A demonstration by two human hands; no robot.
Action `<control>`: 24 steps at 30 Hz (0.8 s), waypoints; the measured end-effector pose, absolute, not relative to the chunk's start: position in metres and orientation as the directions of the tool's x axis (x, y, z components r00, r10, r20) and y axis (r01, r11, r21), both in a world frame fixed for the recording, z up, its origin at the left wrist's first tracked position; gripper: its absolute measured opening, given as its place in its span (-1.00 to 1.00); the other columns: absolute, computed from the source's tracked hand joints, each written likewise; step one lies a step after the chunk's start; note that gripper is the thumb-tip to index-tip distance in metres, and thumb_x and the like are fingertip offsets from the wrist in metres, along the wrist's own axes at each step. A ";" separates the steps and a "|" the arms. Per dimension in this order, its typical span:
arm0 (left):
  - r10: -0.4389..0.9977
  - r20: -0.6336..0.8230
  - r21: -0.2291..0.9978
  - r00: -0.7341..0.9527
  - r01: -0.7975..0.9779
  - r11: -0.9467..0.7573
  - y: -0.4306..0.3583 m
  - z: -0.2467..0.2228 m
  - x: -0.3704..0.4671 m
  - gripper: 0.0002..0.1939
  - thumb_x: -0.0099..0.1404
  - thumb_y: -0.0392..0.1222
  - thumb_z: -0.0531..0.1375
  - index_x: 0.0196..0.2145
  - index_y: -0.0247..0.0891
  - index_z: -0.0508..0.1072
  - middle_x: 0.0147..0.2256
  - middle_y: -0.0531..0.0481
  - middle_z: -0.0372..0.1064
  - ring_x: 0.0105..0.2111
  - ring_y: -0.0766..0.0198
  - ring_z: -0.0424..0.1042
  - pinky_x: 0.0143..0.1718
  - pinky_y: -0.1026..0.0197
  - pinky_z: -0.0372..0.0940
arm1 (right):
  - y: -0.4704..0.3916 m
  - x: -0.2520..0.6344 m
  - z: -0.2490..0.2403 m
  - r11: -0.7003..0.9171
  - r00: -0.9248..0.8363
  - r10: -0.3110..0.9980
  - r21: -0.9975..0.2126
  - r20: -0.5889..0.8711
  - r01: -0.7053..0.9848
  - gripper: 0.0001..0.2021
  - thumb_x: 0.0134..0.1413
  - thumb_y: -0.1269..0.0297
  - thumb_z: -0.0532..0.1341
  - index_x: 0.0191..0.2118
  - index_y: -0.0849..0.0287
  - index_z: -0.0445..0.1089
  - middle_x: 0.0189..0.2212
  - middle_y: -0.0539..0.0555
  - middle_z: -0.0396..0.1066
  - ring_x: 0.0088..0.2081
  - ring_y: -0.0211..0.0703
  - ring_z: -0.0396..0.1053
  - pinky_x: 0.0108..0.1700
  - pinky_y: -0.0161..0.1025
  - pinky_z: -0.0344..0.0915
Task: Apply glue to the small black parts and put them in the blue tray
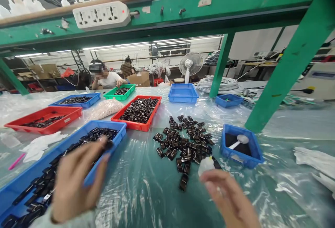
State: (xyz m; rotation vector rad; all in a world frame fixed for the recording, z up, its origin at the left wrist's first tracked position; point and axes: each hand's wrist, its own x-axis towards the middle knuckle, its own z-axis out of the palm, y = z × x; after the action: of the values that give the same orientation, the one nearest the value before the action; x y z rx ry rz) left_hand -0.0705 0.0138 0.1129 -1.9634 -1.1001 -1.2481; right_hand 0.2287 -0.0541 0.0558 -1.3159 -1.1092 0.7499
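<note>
The left hand (75,179), fingers spread and holding nothing, hovers over the blue tray (115,140) at lower left. The right hand (230,196), lower right, pinches a small white bottle (206,165). A pile of black parts (185,142) lies mid-frame on the bench (146,189), a red tray (138,111) behind.

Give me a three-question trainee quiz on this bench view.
1. True or false: the left hand is over the long blue tray of black parts.
2. Which lies in the small blue bin: A spoon, B scissors, C tape?
3. What lies loose on the plastic sheet between the trays?

Key: 1 true. 2 A, a white spoon. 3 A pile of black parts, beyond the right hand.
</note>
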 end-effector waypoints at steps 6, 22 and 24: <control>0.489 0.782 -0.190 0.386 0.895 -0.403 0.056 0.085 -0.122 -0.48 0.25 -0.07 0.15 0.10 -0.37 0.28 0.06 -0.39 0.20 0.02 -0.32 0.23 -0.05 -0.28 0.20 | -0.032 0.266 0.038 0.052 0.504 0.844 -0.964 0.182 0.260 -0.42 -0.11 -0.11 0.21 0.03 -0.03 0.11 0.14 0.20 0.14 0.10 0.22 0.15 -0.06 0.02 0.24; 0.746 0.419 0.422 0.517 0.617 -0.664 0.078 0.009 0.043 -0.85 0.35 -0.20 0.07 -0.28 -0.34 0.37 -0.29 -0.06 0.36 -0.24 0.16 0.37 -0.18 0.03 0.28 | -0.024 0.262 0.022 0.061 0.246 0.960 -0.957 0.134 0.282 -0.60 -0.08 -0.02 0.23 -0.18 0.11 0.26 -0.24 0.15 0.47 -0.20 0.01 0.42 -0.12 -0.08 0.33; 0.775 0.406 0.546 0.484 0.551 -0.631 0.061 0.005 0.041 -0.82 0.39 -0.19 -0.03 -0.23 -0.31 0.30 -0.34 -0.07 0.37 -0.33 0.20 0.37 -0.25 0.10 0.29 | -0.024 0.262 0.021 0.059 0.240 0.962 -0.958 0.130 0.280 -0.62 -0.07 -0.01 0.24 -0.18 0.10 0.26 -0.26 0.13 0.47 -0.22 -0.01 0.42 -0.14 -0.11 0.34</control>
State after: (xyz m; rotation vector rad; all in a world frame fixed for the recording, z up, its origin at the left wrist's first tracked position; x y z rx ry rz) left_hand 0.0411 0.0608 0.0050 -2.9910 -1.3926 -1.1403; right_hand 0.2624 -0.0241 0.0213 -1.4416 -1.2476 0.8038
